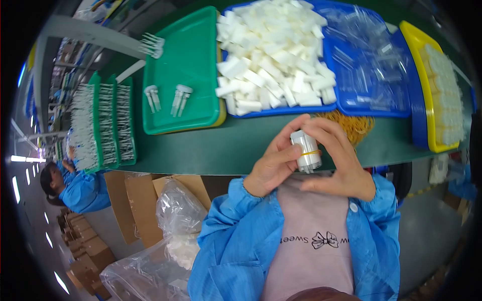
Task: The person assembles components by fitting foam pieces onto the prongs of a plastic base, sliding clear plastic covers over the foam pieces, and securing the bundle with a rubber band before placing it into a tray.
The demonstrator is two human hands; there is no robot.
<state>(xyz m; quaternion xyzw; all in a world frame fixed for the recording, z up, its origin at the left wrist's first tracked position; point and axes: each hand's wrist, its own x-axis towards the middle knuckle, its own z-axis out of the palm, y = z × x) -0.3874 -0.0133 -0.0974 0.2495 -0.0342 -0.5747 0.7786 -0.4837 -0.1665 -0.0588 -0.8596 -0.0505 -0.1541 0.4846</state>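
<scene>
1. White-and-clear bundle held up in front of the worker, by the desk's near edge; yellow band around its middle.
2. Left hand: fingers gripping the bundle, thumb across its side. Best pressed firm but light; I'd guess a hard squeeze could push pieces out of line.
3. Right hand: fingers spread and curved around the other side, not closed; thumb below. Contact at the top end: can't tell.
4. Judgement: band should sit level and flat, ends of the pieces even. A slanted band probably lets some slip.
5. Just beyond, on the desk: loose rubber bands, within easy reach.
6. Behind: blue tray heaped with white blocks; beside it, clear plastic pieces in another.
7. Left of those, green tray, small white-topped clusters in it. Bundle is best held apart from these.
8. Farther left, green racks, filled.
</scene>
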